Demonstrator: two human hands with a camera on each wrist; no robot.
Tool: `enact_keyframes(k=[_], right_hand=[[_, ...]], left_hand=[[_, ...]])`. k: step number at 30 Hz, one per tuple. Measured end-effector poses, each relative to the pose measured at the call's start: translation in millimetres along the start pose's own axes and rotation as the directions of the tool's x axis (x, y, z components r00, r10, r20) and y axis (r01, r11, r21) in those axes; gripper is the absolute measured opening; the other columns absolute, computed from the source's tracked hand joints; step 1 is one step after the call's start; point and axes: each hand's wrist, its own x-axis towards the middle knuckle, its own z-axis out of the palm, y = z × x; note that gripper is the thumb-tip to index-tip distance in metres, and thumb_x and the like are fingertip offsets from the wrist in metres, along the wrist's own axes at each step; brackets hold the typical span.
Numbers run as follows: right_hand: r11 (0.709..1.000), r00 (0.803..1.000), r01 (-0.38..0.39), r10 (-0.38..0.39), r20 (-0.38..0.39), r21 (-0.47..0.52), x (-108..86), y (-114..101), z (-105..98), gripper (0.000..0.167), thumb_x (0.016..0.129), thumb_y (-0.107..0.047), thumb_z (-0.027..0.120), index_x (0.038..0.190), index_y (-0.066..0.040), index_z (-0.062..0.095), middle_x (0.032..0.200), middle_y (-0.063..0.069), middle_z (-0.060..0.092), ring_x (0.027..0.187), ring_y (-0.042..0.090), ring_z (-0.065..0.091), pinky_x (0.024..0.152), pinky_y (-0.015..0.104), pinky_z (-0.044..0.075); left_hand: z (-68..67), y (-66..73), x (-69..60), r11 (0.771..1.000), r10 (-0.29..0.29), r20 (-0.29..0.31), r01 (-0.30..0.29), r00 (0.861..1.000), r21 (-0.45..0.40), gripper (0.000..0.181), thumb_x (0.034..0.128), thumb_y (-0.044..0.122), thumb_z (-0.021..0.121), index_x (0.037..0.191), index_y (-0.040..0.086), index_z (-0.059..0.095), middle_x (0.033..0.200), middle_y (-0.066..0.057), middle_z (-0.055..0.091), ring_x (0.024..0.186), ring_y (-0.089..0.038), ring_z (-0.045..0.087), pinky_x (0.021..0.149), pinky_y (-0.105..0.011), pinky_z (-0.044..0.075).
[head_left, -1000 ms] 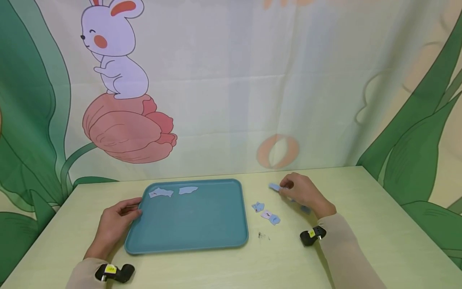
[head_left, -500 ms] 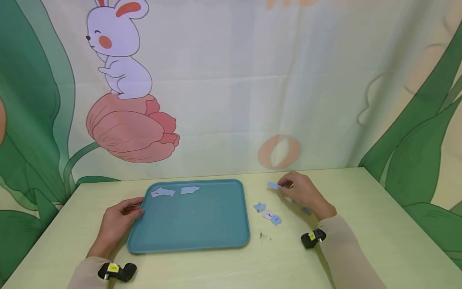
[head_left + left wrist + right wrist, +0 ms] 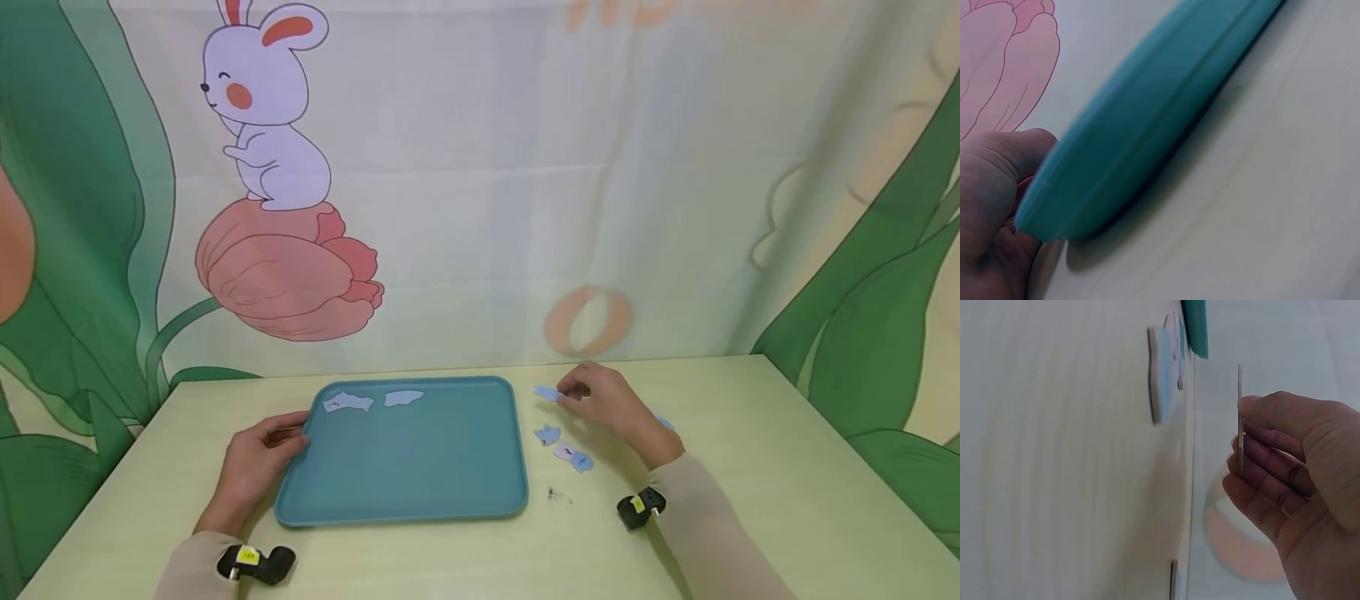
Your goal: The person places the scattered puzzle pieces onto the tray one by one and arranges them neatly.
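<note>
A teal tray (image 3: 405, 458) lies on the table with two pale paper-like pieces, one (image 3: 348, 402) at its upper left and another (image 3: 403, 398) beside it. The left hand (image 3: 255, 467) grips the tray's left edge; in the left wrist view its thumb (image 3: 1029, 147) lies over the rim. Right of the tray, the right hand (image 3: 611, 408) pinches a thin light-blue piece (image 3: 547, 392) above the table. The right wrist view shows that piece (image 3: 1240, 419) edge-on between thumb and fingers of the hand (image 3: 1316, 475).
On the table (image 3: 750, 500) right of the tray lie a small blue piece (image 3: 548, 435) and a pink and blue one (image 3: 581, 462). Another blue piece (image 3: 663, 422) shows behind the right forearm. Dark specks (image 3: 555, 495) mark the tabletop. A printed curtain (image 3: 450, 208) hangs behind.
The right hand has moved left toward the tray with the light-blue piece in its pinch. The left hand keeps its grip on the tray, and the head view has shifted slightly.
</note>
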Motion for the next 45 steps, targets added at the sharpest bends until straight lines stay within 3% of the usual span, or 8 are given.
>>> enact_keyframes(k=[7,14,27,36,45], right_hand=[[0.998,0.997,0.06,-0.059,0.05,-0.011,6.2,-14.5,5.9,0.008,0.096,-0.008,0.079,0.102,-0.003,0.078,0.098,0.002,0.068,0.087,0.019,0.065,0.083,0.04,0.058],[0.994,0.988,0.101,-0.094,0.12,-0.05,20.4,-32.6,8.8,0.011,0.098,-0.013,0.077,0.106,-0.005,0.078,0.097,0.001,0.066,0.086,0.019,0.062,0.079,0.035,0.055],[0.984,0.978,0.158,-0.144,0.153,-0.084,49.3,-47.6,23.1,0.014,0.099,-0.016,0.077,0.107,-0.004,0.077,0.103,0.004,0.067,0.093,0.022,0.066,0.085,0.037,0.057],[0.981,0.969,0.175,-0.157,0.191,-0.084,70.1,-53.4,37.4,0.014,0.099,-0.015,0.077,0.106,-0.003,0.077,0.1,0.004,0.067,0.091,0.02,0.065,0.084,0.034,0.057],[0.974,0.957,0.2,-0.171,0.235,-0.108,83.4,-65.2,48.7,0.013,0.098,-0.013,0.078,0.106,-0.003,0.079,0.1,0.003,0.067,0.092,0.018,0.064,0.086,0.032,0.057]], left_hand=[[0.6,-1.5,0.6,1.0,-0.007,0.006,0.007,1.0,0.006,0.044,0.1025,0.009,0.069,0.144,-0.003,0.062,0.135,-0.025,0.065,0.121,-0.038,0.063,0.085,-0.016,0.053],[0.3,-1.9,-1.1,1.0,-0.013,0.0,0.013,1.0,0.008,0.043,0.1027,0.007,0.068,0.144,-0.002,0.063,0.136,-0.024,0.065,0.122,-0.037,0.063,0.084,-0.011,0.05],[0.5,-1.5,-2.4,1.0,-0.029,-0.001,0.029,1.0,-0.01,0.043,0.1027,0.008,0.068,0.144,-0.001,0.063,0.136,-0.023,0.066,0.122,-0.036,0.063,0.088,-0.017,0.054],[-0.8,-0.3,-1.1,1.0,-0.01,-0.011,0.01,1.0,-0.012,0.042,0.102,0.008,0.068,0.143,-0.002,0.064,0.134,-0.024,0.067,0.121,-0.036,0.064,0.082,-0.009,0.048],[-0.5,0.0,0.3,1.0,-0.017,-0.016,0.016,1.0,-0.005,0.042,0.1021,0.007,0.068,0.143,-0.002,0.064,0.135,-0.024,0.066,0.122,-0.036,0.064,0.09,-0.019,0.055]])
